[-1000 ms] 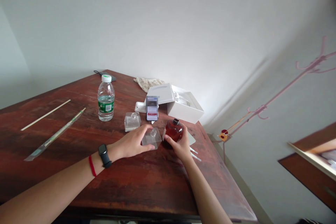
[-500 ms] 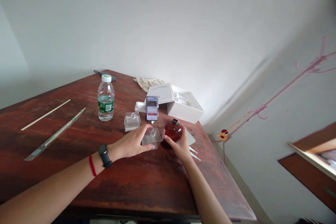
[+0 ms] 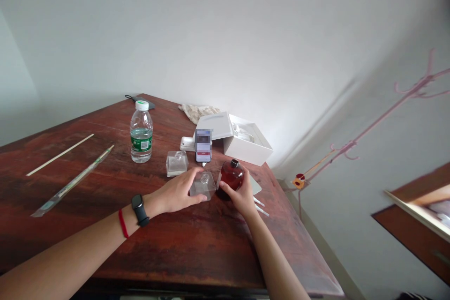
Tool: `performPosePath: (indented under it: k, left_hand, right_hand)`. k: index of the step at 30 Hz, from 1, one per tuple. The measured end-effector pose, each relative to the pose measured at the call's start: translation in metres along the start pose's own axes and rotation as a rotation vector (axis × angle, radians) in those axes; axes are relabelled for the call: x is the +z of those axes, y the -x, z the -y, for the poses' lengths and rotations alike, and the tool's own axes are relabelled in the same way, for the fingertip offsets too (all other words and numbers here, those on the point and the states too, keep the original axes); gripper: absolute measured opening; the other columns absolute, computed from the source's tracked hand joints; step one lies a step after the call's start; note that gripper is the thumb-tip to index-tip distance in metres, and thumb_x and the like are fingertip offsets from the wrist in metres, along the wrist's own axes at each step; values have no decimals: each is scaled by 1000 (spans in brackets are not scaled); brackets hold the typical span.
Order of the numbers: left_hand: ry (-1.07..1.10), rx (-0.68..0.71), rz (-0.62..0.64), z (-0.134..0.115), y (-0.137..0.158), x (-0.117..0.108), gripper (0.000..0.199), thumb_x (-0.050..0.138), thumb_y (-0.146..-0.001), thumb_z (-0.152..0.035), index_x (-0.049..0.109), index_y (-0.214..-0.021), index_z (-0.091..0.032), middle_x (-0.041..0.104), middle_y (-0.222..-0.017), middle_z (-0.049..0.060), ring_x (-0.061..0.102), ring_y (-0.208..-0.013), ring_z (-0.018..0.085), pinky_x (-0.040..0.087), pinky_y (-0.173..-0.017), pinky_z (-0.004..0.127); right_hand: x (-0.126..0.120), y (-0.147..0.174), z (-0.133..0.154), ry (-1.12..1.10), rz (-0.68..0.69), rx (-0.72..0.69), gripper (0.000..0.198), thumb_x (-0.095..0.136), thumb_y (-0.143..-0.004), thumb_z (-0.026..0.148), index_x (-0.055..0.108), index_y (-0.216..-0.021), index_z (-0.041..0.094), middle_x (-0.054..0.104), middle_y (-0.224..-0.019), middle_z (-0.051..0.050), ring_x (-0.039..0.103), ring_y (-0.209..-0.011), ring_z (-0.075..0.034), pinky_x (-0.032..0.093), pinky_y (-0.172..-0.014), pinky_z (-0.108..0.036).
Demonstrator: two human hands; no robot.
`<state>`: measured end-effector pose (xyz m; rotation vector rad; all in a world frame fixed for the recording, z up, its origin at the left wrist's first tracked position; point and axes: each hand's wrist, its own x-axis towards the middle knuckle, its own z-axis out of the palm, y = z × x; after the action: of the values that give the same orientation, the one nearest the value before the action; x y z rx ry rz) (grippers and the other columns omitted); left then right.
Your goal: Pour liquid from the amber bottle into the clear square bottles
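Note:
My left hand (image 3: 183, 190) curves round the left side of a clear square container (image 3: 206, 183) with a round neck on top, thumb at the near edge and fingers at the far edge. A brown, see-through bottle (image 3: 232, 176) with dark liquid stands upright just to its right, its mouth uncapped. Around that bottle my right hand (image 3: 242, 194) is closed, with the thumb across its front. A second clear square container (image 3: 176, 163) rests on the table behind my left hand. A phone (image 3: 203, 145) is propped up behind both containers.
On the left of the wooden table (image 3: 168, 253) are a water bottle (image 3: 141, 133), a thin stick (image 3: 59, 154) and a wrapped stick (image 3: 75, 178). An open white box (image 3: 248, 143) stands behind, near a cloth (image 3: 197, 112). White thin tools (image 3: 260, 207) lie right of my right hand.

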<state>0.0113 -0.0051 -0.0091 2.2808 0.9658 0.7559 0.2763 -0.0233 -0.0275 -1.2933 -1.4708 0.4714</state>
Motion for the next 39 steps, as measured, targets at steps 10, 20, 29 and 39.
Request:
performPosePath:
  k: [10,20,29,39]
  left_hand:
    - [-8,8,-9,2,0,0,80,72,-94,-50,35,-159,-22,50,-167,22,55,-150,40,47,-122,55]
    - [-14,-3,7,-2,0,-2,75,71,-95,-49,37,-156,-23,54,-164,19,58,-148,39,49,-120,52]
    - [-3,-5,11,-5,1,-4,76,72,-94,-49,37,-157,-24,55,-164,18,60,-146,39,50,-119,50]
    - [-4,10,9,-3,0,-2,77,73,-94,-48,36,-158,-23,55,-163,20,61,-144,39,49,-120,52]
  right_hand:
    - [0,-1,-1,19,9,-4,89,90,-78,52,48,-151,24,69,-144,-16,68,-129,-39,49,-116,-59]
    - [-2,-2,-2,-7,91,-24,92,90,-80,48,41,-156,27,66,-148,-15,67,-134,-38,47,-119,-58]
    - [-1,-1,-1,84,103,-36,103,91,-75,44,36,-159,25,63,-150,-17,59,-143,-39,42,-124,-59]
    - [-2,0,3,91,139,-6,109,90,-73,40,31,-163,23,61,-153,-18,59,-143,-39,43,-123,-58]
